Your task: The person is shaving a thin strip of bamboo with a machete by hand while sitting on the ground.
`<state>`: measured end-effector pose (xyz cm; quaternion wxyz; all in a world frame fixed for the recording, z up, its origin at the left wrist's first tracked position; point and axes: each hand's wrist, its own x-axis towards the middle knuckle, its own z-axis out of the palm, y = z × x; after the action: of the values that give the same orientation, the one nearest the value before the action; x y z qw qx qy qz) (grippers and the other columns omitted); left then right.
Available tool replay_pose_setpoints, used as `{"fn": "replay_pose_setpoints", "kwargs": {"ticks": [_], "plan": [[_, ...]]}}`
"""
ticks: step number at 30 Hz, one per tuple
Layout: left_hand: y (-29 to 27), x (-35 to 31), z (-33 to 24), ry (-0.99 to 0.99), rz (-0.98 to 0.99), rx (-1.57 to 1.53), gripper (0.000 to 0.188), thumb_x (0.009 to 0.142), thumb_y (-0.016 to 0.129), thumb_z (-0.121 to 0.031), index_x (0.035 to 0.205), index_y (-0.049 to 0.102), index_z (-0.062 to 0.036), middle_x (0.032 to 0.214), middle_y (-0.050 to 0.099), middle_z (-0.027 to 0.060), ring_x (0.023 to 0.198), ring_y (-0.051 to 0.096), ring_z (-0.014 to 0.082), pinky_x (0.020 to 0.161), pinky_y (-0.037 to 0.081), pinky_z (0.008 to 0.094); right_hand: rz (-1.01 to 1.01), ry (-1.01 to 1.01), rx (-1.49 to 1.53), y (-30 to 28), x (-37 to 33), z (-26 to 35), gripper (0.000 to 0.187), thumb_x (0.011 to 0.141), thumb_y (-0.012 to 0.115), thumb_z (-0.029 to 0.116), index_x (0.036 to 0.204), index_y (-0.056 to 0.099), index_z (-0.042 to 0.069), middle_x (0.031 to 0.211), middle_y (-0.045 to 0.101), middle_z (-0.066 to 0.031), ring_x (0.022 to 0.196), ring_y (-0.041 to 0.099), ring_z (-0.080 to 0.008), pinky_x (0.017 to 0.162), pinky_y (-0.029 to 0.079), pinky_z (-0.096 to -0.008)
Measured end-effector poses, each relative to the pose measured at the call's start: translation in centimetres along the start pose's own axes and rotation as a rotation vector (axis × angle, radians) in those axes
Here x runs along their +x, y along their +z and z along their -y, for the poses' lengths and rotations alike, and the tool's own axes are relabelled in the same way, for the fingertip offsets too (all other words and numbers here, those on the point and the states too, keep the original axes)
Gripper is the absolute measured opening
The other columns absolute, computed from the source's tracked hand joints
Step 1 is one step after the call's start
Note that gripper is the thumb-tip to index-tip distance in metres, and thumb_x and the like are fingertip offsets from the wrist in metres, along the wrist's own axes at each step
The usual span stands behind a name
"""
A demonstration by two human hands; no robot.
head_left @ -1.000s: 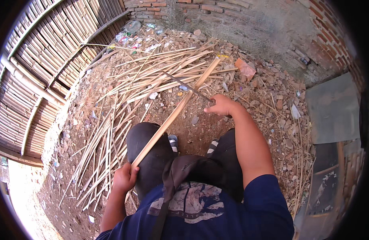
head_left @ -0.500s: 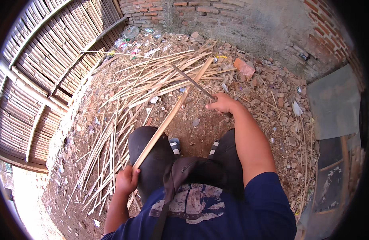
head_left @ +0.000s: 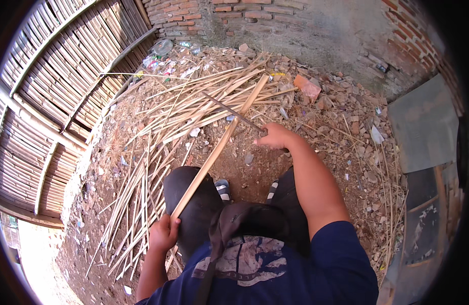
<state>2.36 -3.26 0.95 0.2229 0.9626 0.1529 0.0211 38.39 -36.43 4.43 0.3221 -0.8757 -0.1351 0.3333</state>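
Gripping the lower end of a long, flat, pale-tan strip (head_left: 219, 153), the left hand (head_left: 164, 232) is closed beside the dark-trousered left knee (head_left: 206, 203). The strip slants up and rightward across that knee, its far end over a pile of thin, pale, straight sticks (head_left: 204, 104). The right hand (head_left: 274, 136) is clamped on a dark, slender, straight blade (head_left: 224, 107) crossing the strip's upper half; contact there cannot be determined.

A rough outdoor yard, shown by littered dirt ground (head_left: 255, 175), brick wall (head_left: 316, 38) and bamboo fencing (head_left: 51, 76).
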Motion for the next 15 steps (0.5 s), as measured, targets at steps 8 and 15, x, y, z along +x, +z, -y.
{"fn": "replay_pose_setpoints", "kwargs": {"ticks": [8,15], "plan": [[-1.1,0.1,-0.9,0.008,0.032,0.003,0.041,0.096,0.061,-0.038,0.076,0.051,-0.004,0.062,0.059,0.023,0.063,0.06,0.0468,0.057,0.045,0.0548,-0.021,-0.272,-0.404,2.7,-2.1,2.0,0.056,0.077,0.078,0.039,0.116,0.069,0.001,0.106,0.07,-0.0223,0.104,0.068,-0.0365,0.089,0.053,-0.0437],[-0.9,0.3,0.2,-0.054,0.113,-0.143,0.043,0.099,0.057,-0.04,0.078,0.052,-0.0027,0.064,0.058,0.0218,0.064,0.061,0.0429,0.057,0.045,0.05,0.026,-0.253,-0.336,1.2,-1.0,0.5,0.058,0.072,0.082,0.044,0.109,0.07,0.0,0.095,0.072,-0.0196,0.092,0.07,-0.0331,0.08,0.054,-0.0413]]}}
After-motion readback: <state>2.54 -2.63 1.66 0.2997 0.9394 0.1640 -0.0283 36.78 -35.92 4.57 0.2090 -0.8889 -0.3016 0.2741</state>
